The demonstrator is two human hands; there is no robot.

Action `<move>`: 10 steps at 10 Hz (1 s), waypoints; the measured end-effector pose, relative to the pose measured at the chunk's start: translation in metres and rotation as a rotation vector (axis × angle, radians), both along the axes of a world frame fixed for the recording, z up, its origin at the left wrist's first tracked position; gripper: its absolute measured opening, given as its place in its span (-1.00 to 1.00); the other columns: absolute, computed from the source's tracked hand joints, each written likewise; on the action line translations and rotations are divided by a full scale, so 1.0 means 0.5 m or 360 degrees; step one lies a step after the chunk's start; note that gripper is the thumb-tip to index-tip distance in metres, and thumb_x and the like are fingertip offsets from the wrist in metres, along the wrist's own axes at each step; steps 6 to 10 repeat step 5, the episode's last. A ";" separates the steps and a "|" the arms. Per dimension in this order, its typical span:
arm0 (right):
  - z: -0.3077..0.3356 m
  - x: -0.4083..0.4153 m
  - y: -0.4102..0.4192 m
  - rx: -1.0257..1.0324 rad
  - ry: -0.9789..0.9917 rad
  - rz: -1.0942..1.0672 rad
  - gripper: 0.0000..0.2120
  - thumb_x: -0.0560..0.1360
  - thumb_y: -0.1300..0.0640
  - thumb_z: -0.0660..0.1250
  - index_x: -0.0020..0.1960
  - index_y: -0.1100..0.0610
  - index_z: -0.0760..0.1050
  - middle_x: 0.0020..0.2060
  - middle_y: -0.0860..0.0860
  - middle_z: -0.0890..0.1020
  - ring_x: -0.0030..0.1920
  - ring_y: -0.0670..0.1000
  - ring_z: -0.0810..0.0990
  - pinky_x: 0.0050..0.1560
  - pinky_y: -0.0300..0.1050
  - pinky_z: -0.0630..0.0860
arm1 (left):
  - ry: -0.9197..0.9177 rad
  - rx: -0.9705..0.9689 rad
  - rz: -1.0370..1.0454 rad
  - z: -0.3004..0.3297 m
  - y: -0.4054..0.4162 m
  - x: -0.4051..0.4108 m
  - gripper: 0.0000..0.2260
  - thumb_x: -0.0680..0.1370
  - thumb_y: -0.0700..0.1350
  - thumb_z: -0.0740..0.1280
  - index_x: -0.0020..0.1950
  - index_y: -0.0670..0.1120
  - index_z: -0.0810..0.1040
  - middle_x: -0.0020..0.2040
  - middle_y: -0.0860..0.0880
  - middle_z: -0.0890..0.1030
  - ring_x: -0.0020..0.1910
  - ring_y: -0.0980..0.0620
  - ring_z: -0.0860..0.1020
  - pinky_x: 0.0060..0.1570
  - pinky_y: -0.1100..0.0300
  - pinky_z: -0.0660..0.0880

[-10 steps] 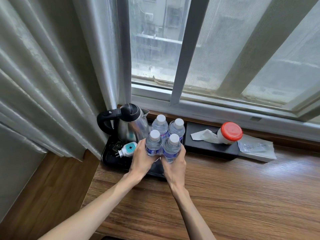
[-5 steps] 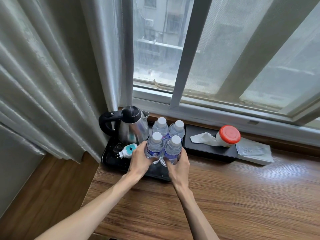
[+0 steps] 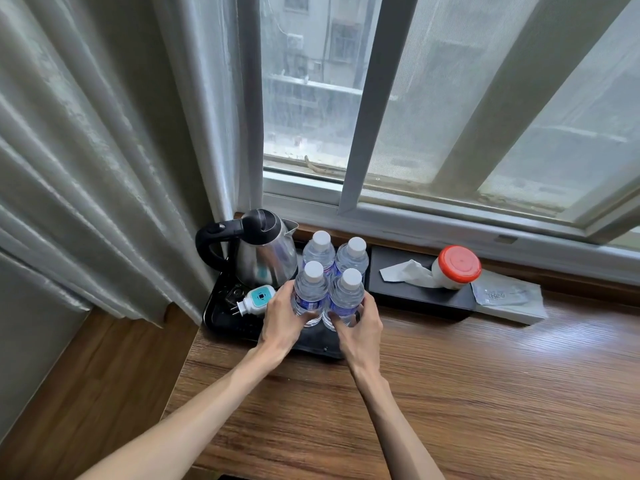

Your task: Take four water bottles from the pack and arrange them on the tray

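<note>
Nearest, brown wood-grain desk (image 3: 450,393). On it, black rectangular plastic tray (image 3: 221,317), the landmark. Left hand (image 3: 282,320) wrapped around front-left clear white-capped water bottle (image 3: 310,294); right hand (image 3: 360,327) clasping front-right clear water bottle (image 3: 346,299). Both upright at tray's near-right part, pressed together, probably to square the block. Behind: two more clear bottles (image 3: 320,247), touching. Left on tray: steel kettle (image 3: 265,254). Right of tray: black tissue box (image 3: 415,292). Beyond: window (image 3: 450,116), grey curtain (image 3: 104,150).
</note>
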State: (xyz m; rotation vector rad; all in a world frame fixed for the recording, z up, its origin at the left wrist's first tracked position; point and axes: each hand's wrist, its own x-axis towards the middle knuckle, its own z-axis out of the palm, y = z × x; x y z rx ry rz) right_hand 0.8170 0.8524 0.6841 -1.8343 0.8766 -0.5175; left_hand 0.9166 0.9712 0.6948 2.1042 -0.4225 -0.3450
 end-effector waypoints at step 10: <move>0.019 -0.012 0.000 0.0108 -0.0072 0.0149 -0.29 0.33 0.12 0.59 0.36 -0.12 0.33 0.23 -0.11 0.62 0.20 -0.21 0.60 0.28 -0.08 0.55 | 0.0026 -0.0123 -0.0126 0.032 0.003 -0.007 -0.37 0.29 0.01 0.60 0.29 0.06 0.44 0.18 0.10 0.59 0.17 0.09 0.57 0.08 0.18 0.51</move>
